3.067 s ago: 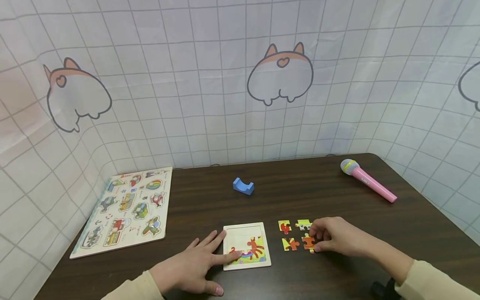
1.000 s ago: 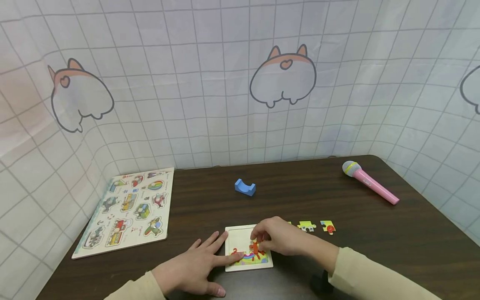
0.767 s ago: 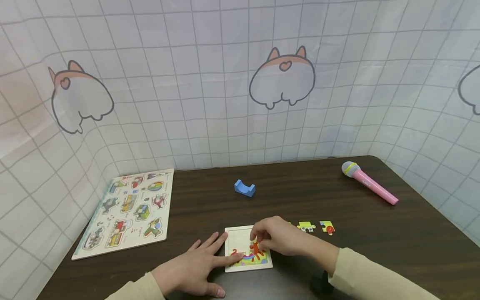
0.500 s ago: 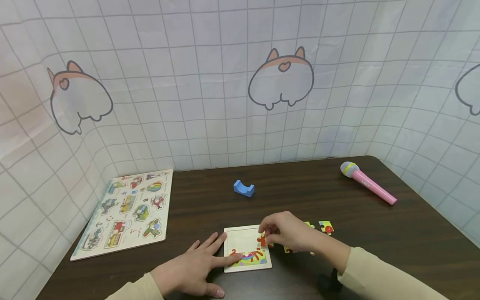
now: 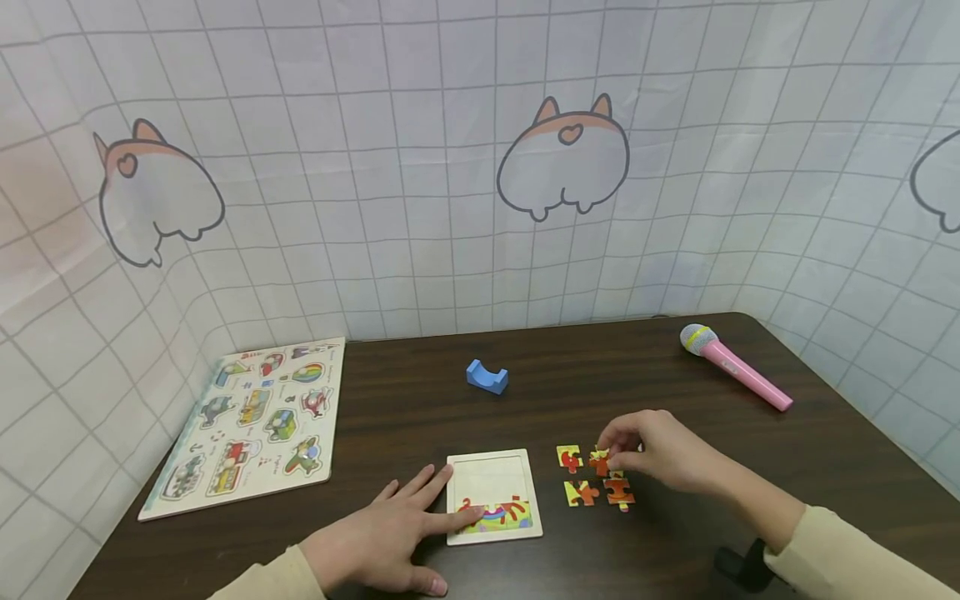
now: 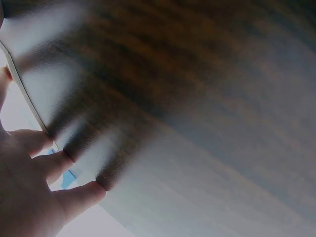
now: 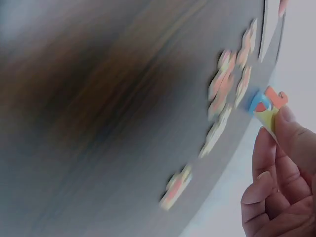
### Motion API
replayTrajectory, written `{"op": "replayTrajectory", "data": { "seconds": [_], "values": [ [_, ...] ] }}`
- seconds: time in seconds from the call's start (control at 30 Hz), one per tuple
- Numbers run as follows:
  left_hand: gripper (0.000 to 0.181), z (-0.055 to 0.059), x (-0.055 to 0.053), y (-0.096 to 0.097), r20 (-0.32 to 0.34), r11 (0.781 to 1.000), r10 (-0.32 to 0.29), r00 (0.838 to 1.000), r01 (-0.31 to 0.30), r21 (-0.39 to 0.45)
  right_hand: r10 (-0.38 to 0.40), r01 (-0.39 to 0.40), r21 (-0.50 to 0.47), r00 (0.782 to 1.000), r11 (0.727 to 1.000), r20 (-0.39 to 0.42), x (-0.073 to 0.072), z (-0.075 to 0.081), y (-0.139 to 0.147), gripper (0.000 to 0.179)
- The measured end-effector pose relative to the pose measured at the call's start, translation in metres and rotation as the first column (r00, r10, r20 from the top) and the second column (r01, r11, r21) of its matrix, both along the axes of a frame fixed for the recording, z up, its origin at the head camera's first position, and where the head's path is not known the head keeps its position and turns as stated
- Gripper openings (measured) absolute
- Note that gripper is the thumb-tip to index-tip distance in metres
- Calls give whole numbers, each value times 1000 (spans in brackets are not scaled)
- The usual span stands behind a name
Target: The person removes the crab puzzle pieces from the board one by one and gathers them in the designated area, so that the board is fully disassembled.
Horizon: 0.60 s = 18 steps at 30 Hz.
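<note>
My left hand (image 5: 390, 529) lies spread on the table, its index finger resting on the lower row of a small wooden jigsaw puzzle tray (image 5: 491, 473). Colourful pieces fill that bottom row; bare wood shows above. To the right, my right hand (image 5: 667, 454) pinches a puzzle piece (image 7: 268, 111) between thumb and finger, just above loose pieces. Close by lie a red-and-yellow puzzle piece (image 5: 569, 458), an orange-and-yellow one (image 5: 581, 493) and a mostly orange one (image 5: 618, 493). The right wrist view shows another loose piece (image 7: 175, 188), which my hand hides in the head view.
A large picture puzzle board (image 5: 255, 425) lies at the left. Toward the back of the dark table (image 5: 405, 400) sits a blue curved block (image 5: 487, 377). A pink toy microphone (image 5: 735, 367) lies at the back right. A patterned curtain (image 5: 420, 208) surrounds the table.
My right hand has lifted an orange puzzle piece out of the tray and carried it right, over the loose pieces. Bare wood shows where it was. My left hand stays in place.
</note>
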<state>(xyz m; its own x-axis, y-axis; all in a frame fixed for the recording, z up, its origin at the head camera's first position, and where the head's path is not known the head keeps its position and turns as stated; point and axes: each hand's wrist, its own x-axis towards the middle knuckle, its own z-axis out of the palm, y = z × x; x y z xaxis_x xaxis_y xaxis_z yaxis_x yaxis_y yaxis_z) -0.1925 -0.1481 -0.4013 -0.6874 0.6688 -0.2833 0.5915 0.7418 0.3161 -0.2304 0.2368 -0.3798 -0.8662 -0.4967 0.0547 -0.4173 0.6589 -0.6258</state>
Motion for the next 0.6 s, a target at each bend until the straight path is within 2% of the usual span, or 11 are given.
{"op": "replayTrajectory", "data": {
  "seconds": [0.2,0.4,0.6],
  "values": [
    [86,1,0,0,11,1000,-2,1000,2,2,-40,40,24,999,999,1,7,-2,36,10],
    [87,0,0,-1,2,1000,-6,1000,6,5,-9,8,66,1000,998,24,10,-13,61,10],
    [87,0,-1,-1,4,1000,-3,1000,3,4,29,-34,82,998,996,55,10,-21,65,11]
  ]
}}
